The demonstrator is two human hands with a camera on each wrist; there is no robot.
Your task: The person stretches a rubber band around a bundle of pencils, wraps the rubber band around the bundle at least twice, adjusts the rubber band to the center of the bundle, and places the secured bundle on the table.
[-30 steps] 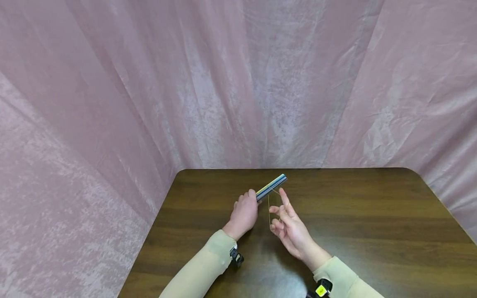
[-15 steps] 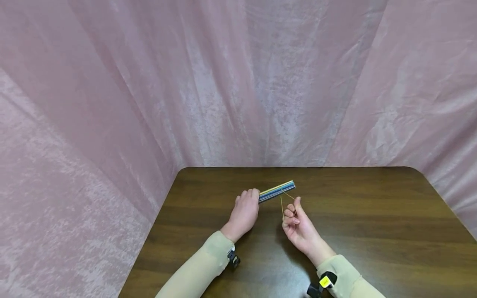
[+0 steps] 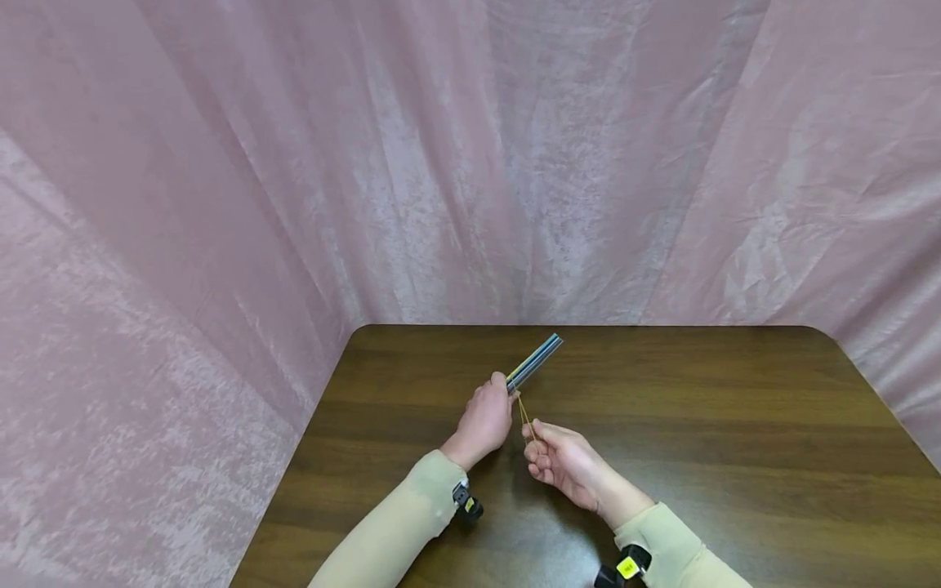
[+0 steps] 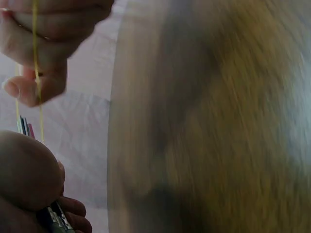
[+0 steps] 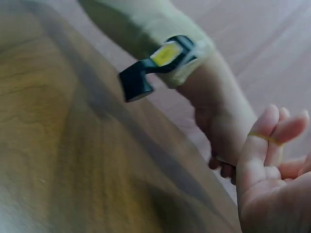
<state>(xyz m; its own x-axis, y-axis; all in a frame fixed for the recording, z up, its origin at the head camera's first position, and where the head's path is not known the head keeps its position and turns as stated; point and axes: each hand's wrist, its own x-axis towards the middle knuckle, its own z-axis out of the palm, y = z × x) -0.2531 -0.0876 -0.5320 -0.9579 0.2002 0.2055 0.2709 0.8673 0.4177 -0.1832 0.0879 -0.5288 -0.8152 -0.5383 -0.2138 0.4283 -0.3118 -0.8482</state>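
Note:
My left hand (image 3: 485,418) grips a bundle of slim pencils (image 3: 535,362), blue, yellow and dark ones among them, tilted up to the far right above the table. A thin yellow rubber band (image 3: 523,411) runs from the bundle, close by the left fingers, to my right hand (image 3: 572,467). The right fingers are curled and hold the band stretched. In the left wrist view the band (image 4: 35,46) passes across the right fingers, and pencil ends (image 4: 56,218) show under the left thumb. In the right wrist view the band (image 5: 265,138) lies across the fingertips; the bundle is mostly hidden there.
Both hands are over a brown wooden table (image 3: 698,425) with rounded far corners. Pink curtains (image 3: 441,163) hang behind it and at the left. Each wrist carries a small black camera, such as the left one (image 3: 468,502).
The right hand has gone right, then back left and closer to the left hand. The band has moved down the bundle toward the left fingers. The bundle swung flatter, then steeper again.

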